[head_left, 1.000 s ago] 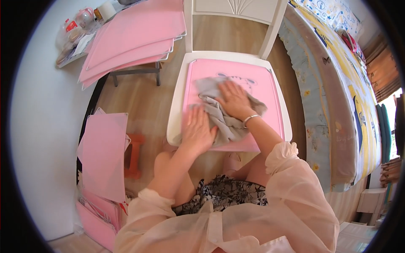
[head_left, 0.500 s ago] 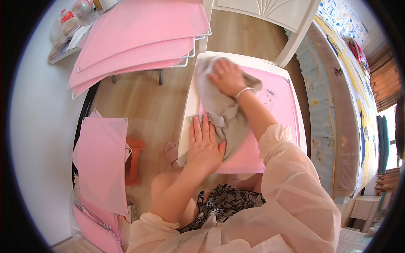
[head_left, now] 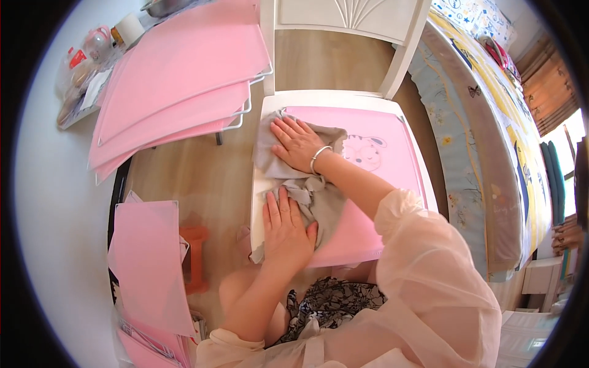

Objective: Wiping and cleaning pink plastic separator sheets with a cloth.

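Note:
A pink mesh panel [head_left: 402,168] with a cartoon animal face printed on it lies on the seat of a white chair [head_left: 343,97]. A crumpled grey-beige cloth [head_left: 331,208] covers its left part. My right hand [head_left: 299,146], with a bracelet at the wrist, rests flat on the far part of the cloth, near the seat's far left corner. Closer to me, my left hand [head_left: 284,238] also lies flat, fingers extended, pressing the cloth's near left part. The cloth bunches up between the two hands. Neither hand grips anything.
More pink panels [head_left: 184,67] with white wire edges are stacked at the far left. Others lean [head_left: 150,264] at the lower left beside an orange stool [head_left: 196,257]. A bed [head_left: 475,153] runs along the right. The chair's backrest [head_left: 313,15] rises beyond the seat.
My right hand has slid the far part of the cloth nearer to me. My left hand stays flat on the near part. The whole view has shifted slightly.

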Demonstrator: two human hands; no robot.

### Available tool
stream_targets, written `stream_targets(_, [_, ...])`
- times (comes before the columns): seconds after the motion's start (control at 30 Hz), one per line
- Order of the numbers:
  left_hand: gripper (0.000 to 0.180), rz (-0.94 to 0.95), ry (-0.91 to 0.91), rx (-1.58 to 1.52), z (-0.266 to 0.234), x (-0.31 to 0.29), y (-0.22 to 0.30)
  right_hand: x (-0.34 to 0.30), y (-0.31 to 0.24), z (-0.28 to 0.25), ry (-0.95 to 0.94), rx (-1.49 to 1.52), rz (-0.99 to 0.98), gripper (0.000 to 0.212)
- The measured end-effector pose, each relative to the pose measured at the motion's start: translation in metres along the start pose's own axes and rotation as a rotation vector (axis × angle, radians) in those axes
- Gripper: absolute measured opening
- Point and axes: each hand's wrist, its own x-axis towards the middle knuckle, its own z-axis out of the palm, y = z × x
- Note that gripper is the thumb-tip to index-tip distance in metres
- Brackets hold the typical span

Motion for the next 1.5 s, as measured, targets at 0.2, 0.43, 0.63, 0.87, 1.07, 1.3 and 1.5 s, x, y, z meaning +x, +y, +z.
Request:
stream_targets(0.2, [0.056,0.026,0.005,-0.009,0.005,0.008,0.010,-0.017,0.034,-0.012,-0.022,-0.046,0.345,0.052])
stream_targets(0.43, [0.060,0.055,-0.117,0.138,0.004,0.041,-0.009,-0.077,-0.014,-0.017,0.045,0.163,0.145,0.046])
stream_targets(0.63, [0.056,0.011,-0.360,0.192,-0.003,0.115,0.008,-0.099,0.039,-0.043,0.142,0.116,0.660,0.042])
stream_targets(0.87, [0.065,0.102,-0.155,0.103,0.054,0.145,0.051,-0.123,0.148,-0.043,0.287,-0.255,1.146,0.048])
stream_targets(1.07, [0.065,0.156,-0.051,0.053,0.059,0.145,0.041,-0.040,0.114,-0.047,-0.187,-0.083,0.455,0.053])
stream_targets(1.3, [0.063,0.179,-0.008,0.073,0.061,0.146,0.053,-0.095,0.187,-0.045,0.073,-0.045,1.044,0.065])
stream_targets(1.5, [0.067,0.154,-0.026,0.107,0.066,0.146,0.046,-0.154,0.130,-0.060,-0.024,-0.015,1.017,0.064])
